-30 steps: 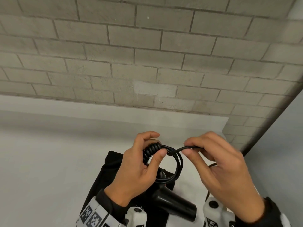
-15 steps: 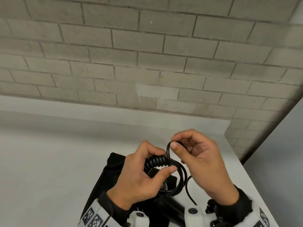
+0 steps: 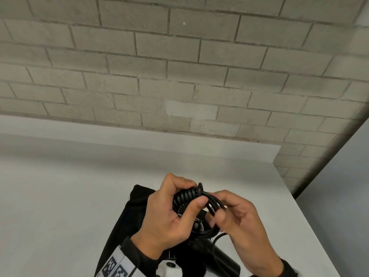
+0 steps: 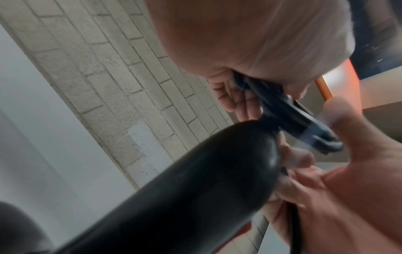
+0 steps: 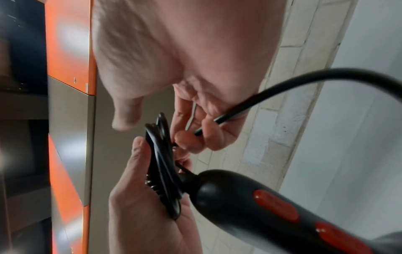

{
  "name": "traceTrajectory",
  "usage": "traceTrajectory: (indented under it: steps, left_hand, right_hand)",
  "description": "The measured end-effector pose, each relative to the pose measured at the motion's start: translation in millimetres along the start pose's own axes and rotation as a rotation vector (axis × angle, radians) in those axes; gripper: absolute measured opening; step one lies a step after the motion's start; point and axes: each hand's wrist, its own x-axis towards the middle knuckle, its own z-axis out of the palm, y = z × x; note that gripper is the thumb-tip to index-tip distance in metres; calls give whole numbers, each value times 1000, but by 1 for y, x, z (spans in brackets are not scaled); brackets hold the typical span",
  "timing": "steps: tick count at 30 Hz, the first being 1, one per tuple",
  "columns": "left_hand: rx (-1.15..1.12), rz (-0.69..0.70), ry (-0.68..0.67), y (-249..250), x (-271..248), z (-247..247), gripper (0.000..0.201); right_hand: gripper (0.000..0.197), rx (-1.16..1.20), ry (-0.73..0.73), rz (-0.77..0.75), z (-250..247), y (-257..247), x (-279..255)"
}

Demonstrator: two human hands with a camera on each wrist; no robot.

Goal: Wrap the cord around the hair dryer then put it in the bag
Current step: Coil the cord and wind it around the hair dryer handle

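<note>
The black hair dryer hangs below my hands, over the black bag on the white table. My left hand grips a bundle of looped black cord with tight turns wound round it. My right hand pinches the loose cord just right of the bundle. In the right wrist view the right hand's fingers pinch the cord, which runs off to the right. There the left hand holds the loops above the dryer's handle with its red buttons.
A grey block wall rises behind the table. The table's right edge lies close to my right hand. Orange and grey panels show in the right wrist view.
My right hand has come down from above the bundle to its right side, carrying the cord round it. The left hand keeps its grip.
</note>
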Motion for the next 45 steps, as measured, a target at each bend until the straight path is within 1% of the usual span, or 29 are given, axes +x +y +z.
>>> traceTrajectory:
  steps: [1, 3, 5, 7, 10, 13, 15, 18, 19, 20, 22, 23, 24, 25, 26, 30, 32, 34, 35, 37, 39, 41, 43, 44, 45]
  left_hand:
    - [1, -17, -3, 1, 1, 0, 32]
    - [-5, -48, -22, 3, 3, -1, 30]
    - [-6, -84, -53, 5, 5, -2, 31]
    - [5, -119, -102, 6, 6, -4, 31]
    - [-8, -204, -187, 11, 9, -6, 24]
    - [-85, -295, -222, 15, 12, -8, 16]
    - [-98, -320, -187, 17, 12, -7, 14]
    - [-82, -342, -85, 20, 10, -1, 16]
    - [-78, -353, -46, 20, 9, 1, 16]
    - [-73, -364, -6, 19, 8, 4, 18]
    - [-53, -375, 66, 17, 6, 8, 21]
    - [-38, -373, 91, 17, 5, 10, 22]
    - [-22, -367, 110, 18, 5, 12, 22]
    - [-12, -362, 127, 19, 5, 14, 23]
    - [-11, -359, 143, 19, 4, 15, 23]
    - [12, -323, 185, 17, 3, 17, 21]
    - [32, -292, 187, 16, 2, 17, 24]
    - [30, -261, 183, 16, 1, 18, 26]
    - [22, -252, 181, 16, 1, 18, 26]
    - [10, -242, 174, 12, 2, 15, 26]
    - [31, -218, 143, 10, 3, 12, 28]
    - [64, -169, 105, 8, 5, 9, 28]
    - [93, -131, 94, 6, 7, 8, 22]
    - [92, -138, 101, 4, 8, 9, 20]
    - [82, -154, 112, 3, 9, 9, 19]
  right_hand:
    - [39, -19, -30, 8, 0, 0, -2]
    - [35, -114, -16, 46, -1, 0, -3]
    - [23, -186, 13, 38, -2, -1, -3]
    - [12, -228, 11, 14, -3, -4, -2]
    - [10, -302, 7, -14, -8, -9, 1]
    - [9, -376, 7, -30, -9, -12, 4]
    - [8, -401, 17, -36, -6, -13, 5]
    - [11, -429, 67, -68, -1, -10, 5]
    - [15, -475, 118, -92, 2, -6, 3]
    - [21, -559, 210, -137, 5, -2, 2]
    - [31, -771, 476, -286, 13, 7, -1]
    - [29, -864, 575, -388, 16, 12, -2]
    - [22, -951, 611, -486, 20, 17, -3]
    - [12, -1034, 613, -550, 25, 22, -3]
    - [5, -1089, 604, -562, 30, 25, -3]
    - [20, -1148, 599, -430, 37, 21, -3]
    - [25, -1156, 573, -353, 42, 16, -3]
    - [26, -1109, 536, -274, 44, 12, -3]
    - [24, -1038, 506, -229, 43, 10, -2]
    - [25, -849, 417, -96, 40, 5, -2]
    - [34, -665, 337, 67, 35, -8, 0]
    - [44, -407, 266, 186, 29, -21, 4]
    - [47, -118, 205, 230, 21, -28, 6]
    - [44, -56, 168, 221, 17, -29, 6]
    - [38, -53, 138, 203, 13, -28, 6]
